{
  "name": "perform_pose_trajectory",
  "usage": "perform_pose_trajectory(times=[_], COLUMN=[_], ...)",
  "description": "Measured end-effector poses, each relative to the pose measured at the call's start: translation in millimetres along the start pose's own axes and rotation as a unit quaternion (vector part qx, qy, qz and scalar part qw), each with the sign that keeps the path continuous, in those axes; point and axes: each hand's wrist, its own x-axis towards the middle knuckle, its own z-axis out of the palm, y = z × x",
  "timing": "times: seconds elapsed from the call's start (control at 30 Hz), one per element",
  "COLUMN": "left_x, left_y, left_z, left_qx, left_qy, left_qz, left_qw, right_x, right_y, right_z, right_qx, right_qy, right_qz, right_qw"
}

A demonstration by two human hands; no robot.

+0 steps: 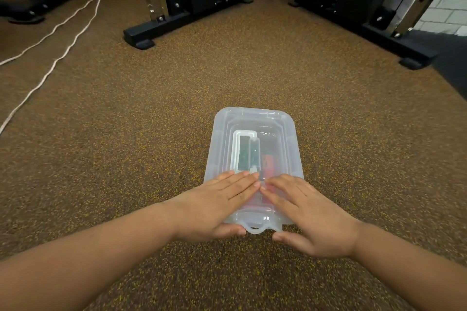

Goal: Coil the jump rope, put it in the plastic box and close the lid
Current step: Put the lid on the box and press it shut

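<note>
A clear plastic box point(252, 118) lies on the speckled brown floor with its translucent lid point(285, 139) on top. Blurred red and green shapes, which may be the jump rope point(268, 164), show through the lid. My left hand point(217, 199) lies flat on the near left part of the lid, thumb under the near edge. My right hand point(305, 212) lies flat on the near right part, thumb just below the clasp point(256, 228). Their fingertips almost meet at the lid's middle.
Black gym machine frames stand at the back: one base point(156, 30) centre-left, another point(394, 38) at the right. Two white cords point(58, 55) run across the floor at the left. A white brick wall lies behind.
</note>
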Motion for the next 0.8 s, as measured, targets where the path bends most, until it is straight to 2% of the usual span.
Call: perform_pose_trajectory(times=[0.4,0.6,0.8], left_x=[0,0,2], left_y=[1,-4,-8], left_z=[1,-2,4], left_qx=[0.014,-0.029,-0.056], left_qy=[-0.001,-0.012,0.043], left_qz=[-0.004,0.002,-0.026], left_qw=[1.000,1.000,0.997], right_x=[0,-2,1], right_y=[-5,2,8], right_z=[-6,-9,-12], right_qx=[-0.008,-0.034,0.072], right_qy=[-0.022,0.014,0.008], right_qz=[0.007,-0.009,0.015], right_qw=[1.000,0.999,0.997])
